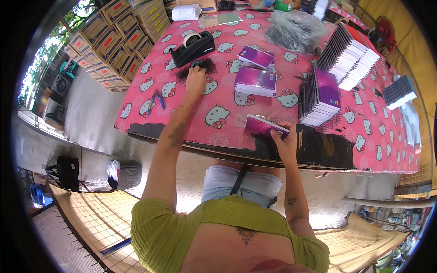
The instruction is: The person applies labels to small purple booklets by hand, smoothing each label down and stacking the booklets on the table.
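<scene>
My left hand (197,78) reaches to a small heap of black binding wires (209,66) on the table, its fingers drawn together at the heap; the fingertips are partly hidden. Near the table's front edge, my right hand (287,139) grips a purple notebook (261,126), thumb on its cover, tilted, with a row of holes along its upper edge. Beyond it lie a stack of purple notebooks (256,81) and a smaller purple stack (256,56). To the right stands a tall pile of wire-bound purple notebooks (322,95).
A black tape dispenser (193,49) stands behind the wires, with pens (155,101) left of my arm. Clear plastic (296,31) lies at the back, beside tall notebook stacks (348,57). Cardboard boxes (111,45) are piled far left. The pink tablecloth (182,120) has a black-patched front edge.
</scene>
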{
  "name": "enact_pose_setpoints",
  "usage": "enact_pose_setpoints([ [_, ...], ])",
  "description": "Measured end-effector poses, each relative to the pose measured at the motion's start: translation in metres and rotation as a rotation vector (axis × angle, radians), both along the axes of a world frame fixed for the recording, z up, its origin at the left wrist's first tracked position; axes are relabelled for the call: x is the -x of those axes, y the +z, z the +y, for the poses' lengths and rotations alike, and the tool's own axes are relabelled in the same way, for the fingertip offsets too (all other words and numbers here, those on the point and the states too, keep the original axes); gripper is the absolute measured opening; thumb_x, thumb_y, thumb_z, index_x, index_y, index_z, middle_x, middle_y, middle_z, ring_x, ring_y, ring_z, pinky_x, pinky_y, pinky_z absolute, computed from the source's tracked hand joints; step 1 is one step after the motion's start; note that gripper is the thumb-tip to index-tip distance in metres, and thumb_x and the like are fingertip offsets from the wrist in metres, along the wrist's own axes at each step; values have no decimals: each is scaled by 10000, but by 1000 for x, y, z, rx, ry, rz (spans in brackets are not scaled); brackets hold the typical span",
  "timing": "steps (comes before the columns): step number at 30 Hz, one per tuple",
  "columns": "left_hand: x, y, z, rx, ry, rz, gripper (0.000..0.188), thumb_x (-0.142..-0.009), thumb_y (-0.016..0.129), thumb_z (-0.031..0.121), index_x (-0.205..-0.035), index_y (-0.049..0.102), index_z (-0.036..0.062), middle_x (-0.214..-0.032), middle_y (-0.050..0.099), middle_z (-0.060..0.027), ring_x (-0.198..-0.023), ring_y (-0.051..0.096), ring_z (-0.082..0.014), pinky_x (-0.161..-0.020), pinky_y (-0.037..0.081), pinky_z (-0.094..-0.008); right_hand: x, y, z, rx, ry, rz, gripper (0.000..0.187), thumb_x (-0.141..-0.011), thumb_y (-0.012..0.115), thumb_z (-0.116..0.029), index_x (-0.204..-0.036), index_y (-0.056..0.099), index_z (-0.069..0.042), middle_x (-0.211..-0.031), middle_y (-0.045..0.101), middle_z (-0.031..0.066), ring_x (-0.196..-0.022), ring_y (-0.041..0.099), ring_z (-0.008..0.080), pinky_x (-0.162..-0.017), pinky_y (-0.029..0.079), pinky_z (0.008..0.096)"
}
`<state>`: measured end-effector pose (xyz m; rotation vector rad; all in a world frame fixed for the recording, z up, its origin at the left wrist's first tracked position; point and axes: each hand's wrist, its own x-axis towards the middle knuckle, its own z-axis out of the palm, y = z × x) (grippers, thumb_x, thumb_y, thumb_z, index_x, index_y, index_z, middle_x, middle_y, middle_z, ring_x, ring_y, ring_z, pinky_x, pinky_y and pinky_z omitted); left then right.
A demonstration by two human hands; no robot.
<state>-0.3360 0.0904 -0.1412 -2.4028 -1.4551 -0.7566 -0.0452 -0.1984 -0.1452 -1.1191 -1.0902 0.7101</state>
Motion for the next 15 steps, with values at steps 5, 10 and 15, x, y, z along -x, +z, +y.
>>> enact_pose_setpoints([
  [5,-21,-7,-5,-114,-70,-234,238,-915,643,148,-1126,636,39,-1025,619,-163,-952,601,-371,-803,508,-445,-9,-3,-1,73,7,103,310,-857,715,27,-1140,592,1,-1064,648,78,-988,601,125,-860,489,270],
  [10,-51,31,-105,34,-273,-397,231,-968,613,176,-1142,640,26,-990,652,-184,-870,655,-355,-733,525,-424,-16,-6,1,153,101,165,371,-856,710,45,-1207,598,3,-1088,643,62,-994,600,116,-891,477,257],
  [15,-70,35,-203,498,-343,-737,265,-984,624,184,-1179,658,9,-946,673,-144,-829,651,-204,-692,502,-305,-9,4,-2,153,65,174,358,-880,712,1,-1217,592,16,-1105,641,78,-1046,599,139,-955,459,271],
])
